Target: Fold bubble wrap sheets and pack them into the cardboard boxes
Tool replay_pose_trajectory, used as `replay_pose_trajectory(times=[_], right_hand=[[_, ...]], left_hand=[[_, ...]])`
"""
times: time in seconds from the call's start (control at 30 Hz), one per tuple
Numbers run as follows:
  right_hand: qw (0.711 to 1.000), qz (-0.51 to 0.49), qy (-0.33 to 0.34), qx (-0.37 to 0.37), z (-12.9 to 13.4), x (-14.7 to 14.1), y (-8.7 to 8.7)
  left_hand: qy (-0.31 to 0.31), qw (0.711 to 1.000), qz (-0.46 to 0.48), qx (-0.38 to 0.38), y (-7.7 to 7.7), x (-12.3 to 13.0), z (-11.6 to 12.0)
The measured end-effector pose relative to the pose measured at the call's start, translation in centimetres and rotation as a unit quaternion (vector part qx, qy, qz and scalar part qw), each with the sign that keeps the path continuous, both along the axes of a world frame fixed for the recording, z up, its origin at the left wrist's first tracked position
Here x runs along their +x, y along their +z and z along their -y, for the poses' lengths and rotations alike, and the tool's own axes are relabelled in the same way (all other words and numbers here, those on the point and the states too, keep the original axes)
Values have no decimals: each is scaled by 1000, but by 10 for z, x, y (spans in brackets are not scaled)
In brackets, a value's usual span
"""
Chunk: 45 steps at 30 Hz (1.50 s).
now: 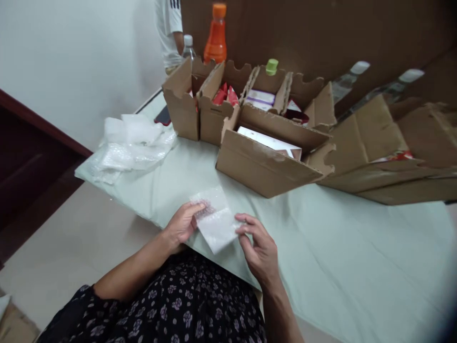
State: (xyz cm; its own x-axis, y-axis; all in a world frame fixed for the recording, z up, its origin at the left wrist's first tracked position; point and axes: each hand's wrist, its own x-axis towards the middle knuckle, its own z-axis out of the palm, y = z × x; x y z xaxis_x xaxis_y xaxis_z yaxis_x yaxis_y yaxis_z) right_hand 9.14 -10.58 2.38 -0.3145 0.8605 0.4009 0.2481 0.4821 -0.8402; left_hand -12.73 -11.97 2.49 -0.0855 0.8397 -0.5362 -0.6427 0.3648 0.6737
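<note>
A clear bubble-wrap pouch (218, 228) is held over the table's near edge, its upper flap opened out away from me. My left hand (183, 221) grips its left side, with the thumb on top and the fingers underneath. At the right edge of the pouch, my right hand (259, 245) has its fingers bent and the fingertips and thumb closed on the corner. Whether anything lies inside the pouch cannot be made out. Just beyond the hands stands an open cardboard box (257, 166) with a white box (269, 142) in it.
More bubble-wrap pouches (132, 143) lie piled at the table's left. Behind stand several open cardboard bins (182, 112) with packets and small boxes. An orange bottle (216, 40) and clear bottles rise at the back. Another person's white sleeve (174, 16) shows beyond. Pale cloth covers the table (339, 252).
</note>
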Motion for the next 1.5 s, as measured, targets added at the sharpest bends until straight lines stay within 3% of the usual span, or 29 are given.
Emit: replay_pose_trajectory(times=[0.13,0.23,0.37,0.53,0.63,0.73,0.8,0.83,0.9,0.97,1.0,1.07,1.13,1.2,1.3,1.37,1.43,1.5], right_hand=[[991,100,5,85,-4,7,-23],[987,145,-6,71,-8,8,-36],[992,86,32,-90,-12,-9,-27],[964,54,77,-249,-18,-64,-12],[945,61,80,-311,-18,-85,-12],[918,19,122,-376,-16,-84,-11],[900,-10,124,-417,-16,-75,-11],[894,-21,114,-433,-16,-69,-10],[889,-42,75,-450,-17,-59,-12],[887,-54,44,-456,-18,-51,-14],[887,-55,37,-457,-18,-49,-16],[890,-50,30,-452,-18,-47,-17],[895,-39,33,-442,-16,-47,-18],[899,-30,39,-435,-14,-47,-17],[908,-23,41,-417,-15,-47,-16],[924,-17,38,-381,-18,-47,-13],[942,-10,38,-332,-26,-46,-6],[959,-13,43,-281,-37,-51,7]], left_hand=[[64,998,28,-2,-2,-7,-11],[103,994,-5,31,2,-19,-12],[69,995,-62,38,12,-35,-10],[-4,993,-74,97,22,-36,-12],[30,992,-71,98,22,-38,-19],[81,983,-134,94,19,-54,-23],[116,955,-249,113,17,-75,-21],[150,926,-325,120,17,-89,-20],[249,831,-485,116,17,-121,-17],[333,711,-614,84,15,-154,-19],[345,662,-663,61,14,-168,-22],[295,615,-731,9,10,-186,-30],[207,604,-769,-15,6,-185,-38],[147,591,-793,18,5,-167,-41],[143,556,-810,120,8,-132,-30],[153,549,-806,164,14,-118,-16],[151,575,-785,175,19,-113,1],[137,638,-738,169,21,-112,17]])
